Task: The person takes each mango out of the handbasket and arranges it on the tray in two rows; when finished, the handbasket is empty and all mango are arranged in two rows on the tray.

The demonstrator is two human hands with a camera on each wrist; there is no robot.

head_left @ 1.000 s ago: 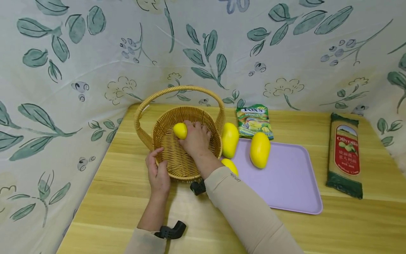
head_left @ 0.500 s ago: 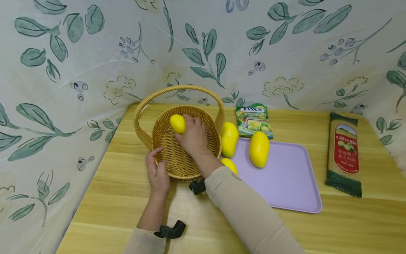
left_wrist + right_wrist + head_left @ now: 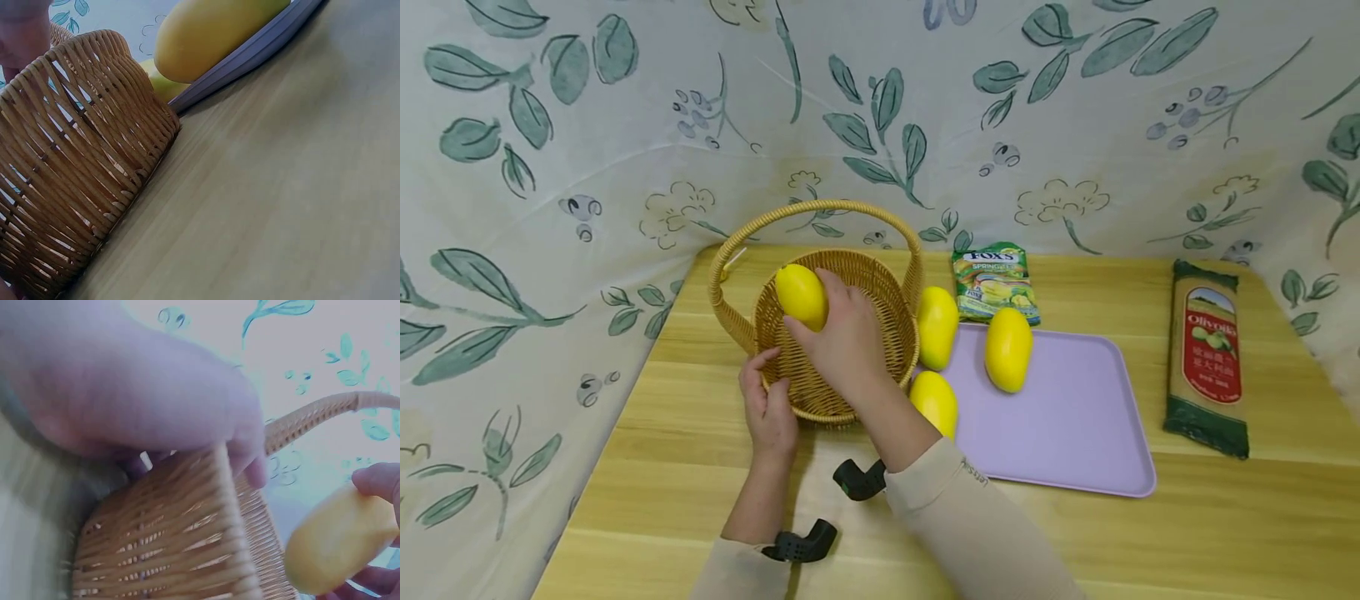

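Observation:
My right hand holds a yellow mango between thumb and fingers, over the left part of a round wicker basket with a tall arched handle. The same mango fills the lower right of the right wrist view, with fingertips curled round its end. At the basket's near left side, my left hand grips the rim, its fingertips over the edge. From the left wrist view, the woven wall stands on the table. Inside the basket I see only bare weave; my right hand hides part of it.
A lilac tray lies right of the basket. One mango rests on it, and two more, a far mango and a near mango, lie by its left edge. Behind is a green candy bag; far right, a pasta pack.
My right hand has lifted the mango from inside the basket, up and to the left. More of the near mango by the tray shows now. My left hand has stayed at the rim.

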